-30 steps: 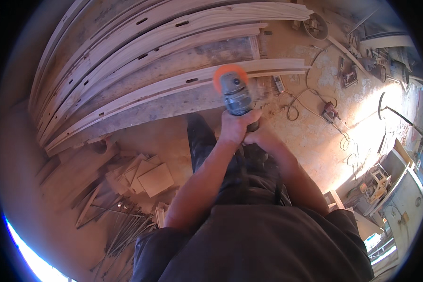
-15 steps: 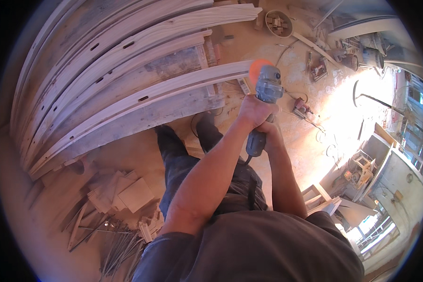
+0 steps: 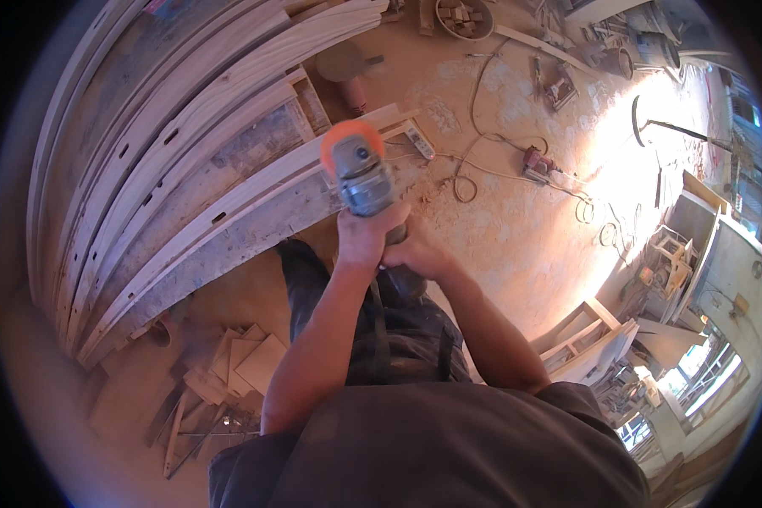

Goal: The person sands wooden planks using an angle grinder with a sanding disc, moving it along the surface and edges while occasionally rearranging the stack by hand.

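An angle grinder [image 3: 367, 188] with a blurred orange disc [image 3: 350, 142] is held in both my hands. My left hand [image 3: 364, 234] wraps round its grey body behind the head. My right hand [image 3: 416, 251] is closed on the rear grip, whose dark end lies below it. The disc is over the nearest pale wooden board [image 3: 258, 190], close to its right end; whether it touches the wood I cannot tell. This long board has a dark slot and rests along the front of a worn workbench [image 3: 254, 233].
Several more slotted boards [image 3: 203, 102] lie side by side farther back. A power strip [image 3: 418, 140] and cords lie right of the bench, near a red power tool [image 3: 537, 163]. A bucket of wood blocks [image 3: 464, 19] stands far off. Wood offcuts [image 3: 233, 360] are piled at lower left.
The grinder and both my hands have moved left along the near board, away from its right end. The whole view has shifted, showing more floor and cords to the right.
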